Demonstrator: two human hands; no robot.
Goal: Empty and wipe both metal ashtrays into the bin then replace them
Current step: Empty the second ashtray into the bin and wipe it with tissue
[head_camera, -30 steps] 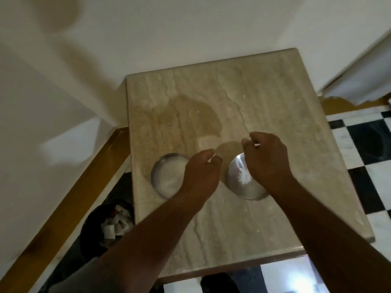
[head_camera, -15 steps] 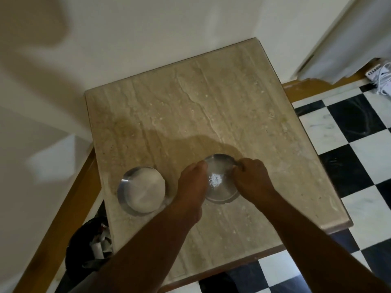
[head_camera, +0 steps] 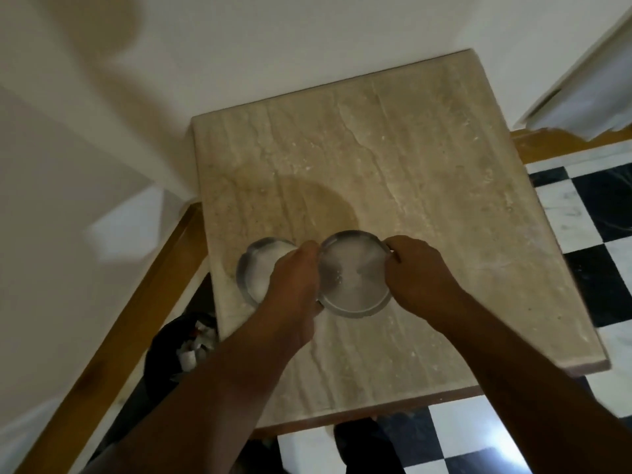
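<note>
Looking down, I see the stone table [head_camera: 427, 172] set into a wall corner, its far and left edges close to the white walls. The near edge and right edge hang over the black-and-white checkered floor [head_camera: 598, 213], so those two sides are the open ones. The far half of the tabletop is bare.

Both of my hands sit at the near-left part of the top. My left hand [head_camera: 294, 285] and right hand [head_camera: 419, 278] grasp the right ashtray [head_camera: 355, 275] from opposite sides, fingers curled over its rim, palms down, forearms converging from the bottom of the view. This round metal dish stands upright with pale specks inside; whether it rests on the stone or is just off it, I cannot tell.

A second one, the left ashtray [head_camera: 256, 271], sits just beside it, near the table's left edge, and my left hand covers its right part. It appears to touch or nearly touch the held one; the hand hides the meeting point.

Below the table's left edge, on the floor between table and wooden skirting, stands the dark bin [head_camera: 164, 357] holding crumpled white scraps.
</note>
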